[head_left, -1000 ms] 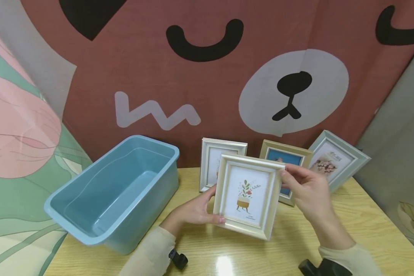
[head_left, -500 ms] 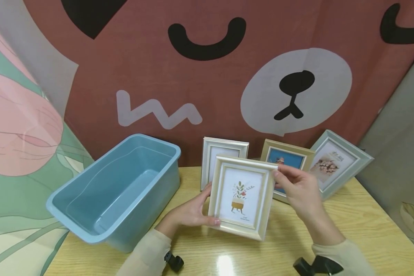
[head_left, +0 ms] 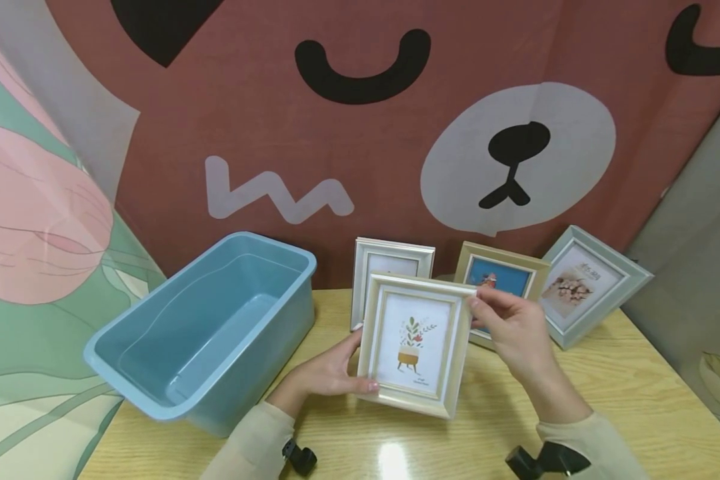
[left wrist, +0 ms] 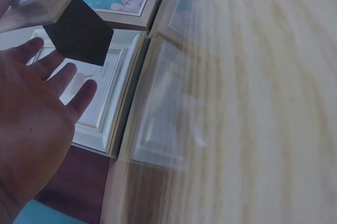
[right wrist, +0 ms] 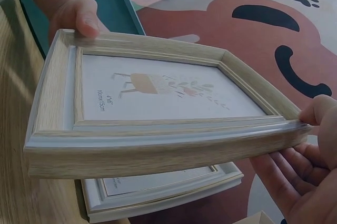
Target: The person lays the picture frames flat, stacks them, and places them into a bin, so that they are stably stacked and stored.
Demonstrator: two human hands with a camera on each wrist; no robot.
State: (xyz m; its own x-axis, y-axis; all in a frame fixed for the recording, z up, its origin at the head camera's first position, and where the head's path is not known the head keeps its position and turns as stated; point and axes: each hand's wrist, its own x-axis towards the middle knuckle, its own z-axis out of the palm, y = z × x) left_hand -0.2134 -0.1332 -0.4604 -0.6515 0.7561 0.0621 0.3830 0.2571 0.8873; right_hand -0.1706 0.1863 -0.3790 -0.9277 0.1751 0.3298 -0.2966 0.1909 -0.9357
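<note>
A cream picture frame with a potted-plant print is held upright, tilted a little, above the table. My left hand has its thumb on the front at the lower left corner, with the fingers behind. In the left wrist view those fingers spread beside the frame's dark back stand. At the upper right corner, my right hand pinches the edge between thumb and fingers. Behind it stands a silver-white picture frame, partly covered. A gold picture frame with a blue picture and a grey-green picture frame stand to the right.
A blue plastic bin stands on the left of the wooden table, its inside bare. A printed bear cloth hangs directly behind the frames.
Both hands have shifted slightly left with the cream picture frame, which now shows more of the gold frame behind. The grip on it looks the same.
</note>
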